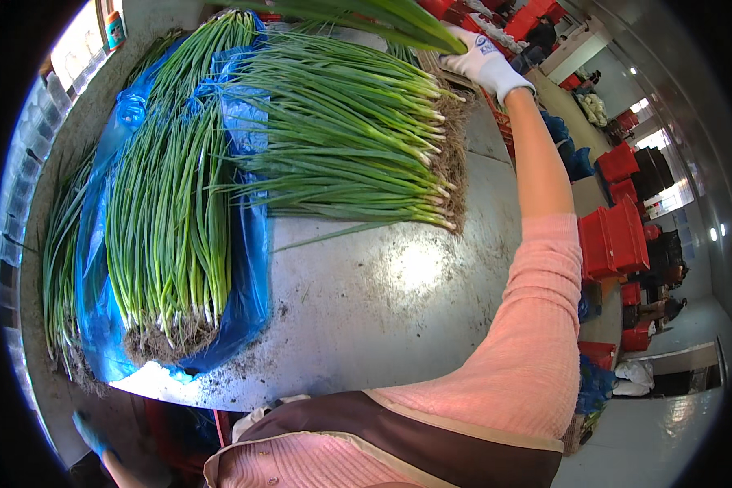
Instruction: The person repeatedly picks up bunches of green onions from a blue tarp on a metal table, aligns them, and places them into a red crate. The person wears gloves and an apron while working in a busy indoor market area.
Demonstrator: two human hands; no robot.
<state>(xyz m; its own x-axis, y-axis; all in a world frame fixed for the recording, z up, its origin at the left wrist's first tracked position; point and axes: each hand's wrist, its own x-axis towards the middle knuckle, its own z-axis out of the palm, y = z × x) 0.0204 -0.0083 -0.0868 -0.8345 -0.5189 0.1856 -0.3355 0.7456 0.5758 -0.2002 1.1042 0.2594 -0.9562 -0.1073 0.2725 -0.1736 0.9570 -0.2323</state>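
Note:
My right hand (479,61), in a white glove with printing, is at the top right, fingers curled at long green onion leaves (396,24) near the camera; their far ends run out of view. Below it, a wide row of green onions (354,128) lies sideways on the metal table (366,293), roots to the right. To the left, a thick bundle of green onions (171,219) lies on a blue plastic sheet (250,293), roots towards me. My left hand (91,433), in a bluish glove, is low at the far left beside the table edge; its fingers are blurred.
More green onions (64,256) lie left of the sheet, near a ledge. An orange-capped teal bottle (114,32) stands at the upper left. Red plastic crates (616,238) are stacked beyond the table at the right. People (540,39) are in the background. Soil specks mark the tabletop.

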